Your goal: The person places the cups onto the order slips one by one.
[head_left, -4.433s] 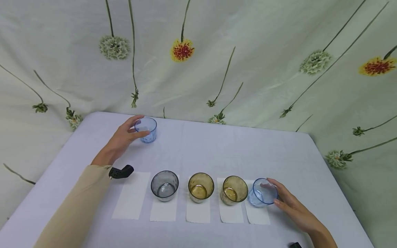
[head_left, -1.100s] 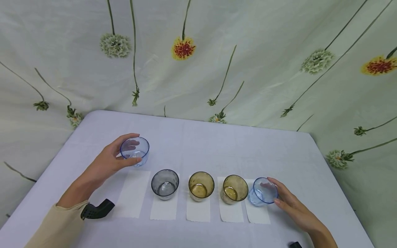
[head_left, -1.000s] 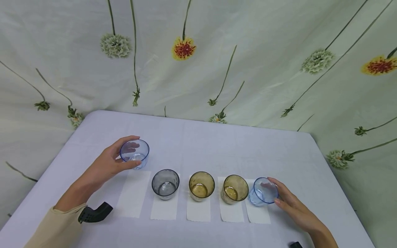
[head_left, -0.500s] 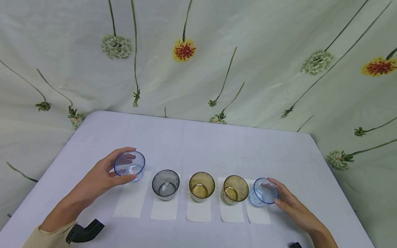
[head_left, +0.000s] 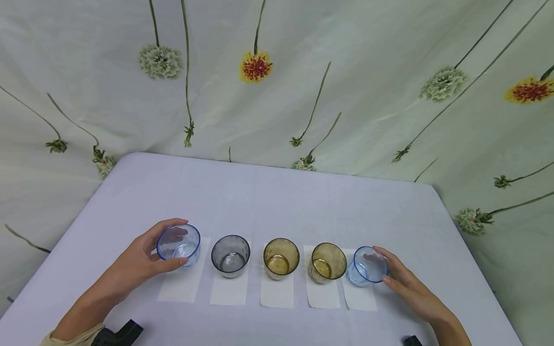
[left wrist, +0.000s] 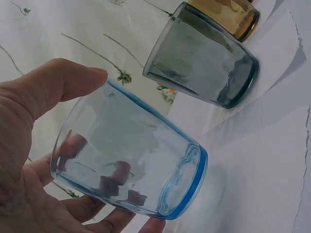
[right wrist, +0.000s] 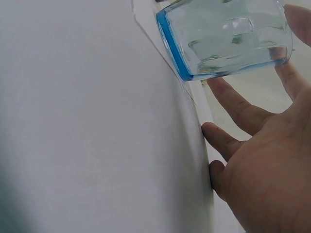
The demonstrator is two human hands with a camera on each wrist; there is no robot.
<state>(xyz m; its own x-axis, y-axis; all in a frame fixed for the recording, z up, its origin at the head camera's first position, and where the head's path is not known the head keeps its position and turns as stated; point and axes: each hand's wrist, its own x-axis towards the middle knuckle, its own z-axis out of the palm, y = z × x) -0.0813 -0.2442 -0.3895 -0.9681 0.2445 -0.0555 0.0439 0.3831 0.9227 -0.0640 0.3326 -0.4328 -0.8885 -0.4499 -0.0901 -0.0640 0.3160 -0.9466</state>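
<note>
On the left, my left hand [head_left: 137, 257] grips a clear blue glass [left wrist: 131, 150] between thumb and fingers. This glass is over the far part of the leftmost white paper [head_left: 179, 287]. A faint reflection shows beneath its base in the left wrist view; whether it touches the paper is hard to tell. At the right end of the row, my right hand [head_left: 413, 290] holds another blue glass [head_left: 365, 269] by its right side, thumb and index finger near the rim. That glass is at the far part of the rightmost paper [head_left: 361, 299].
Between the hands stand a grey glass [head_left: 231, 258], an amber glass [head_left: 280, 262] and a second amber glass [head_left: 327, 265], each on a paper strip. White cloth covers the table [head_left: 277, 197]. Behind it hangs a flower-print curtain [head_left: 346, 43].
My left hand has brought its blue glass from the back left of the table towards me, to the leftmost paper. My right hand and its glass have stayed in place.
</note>
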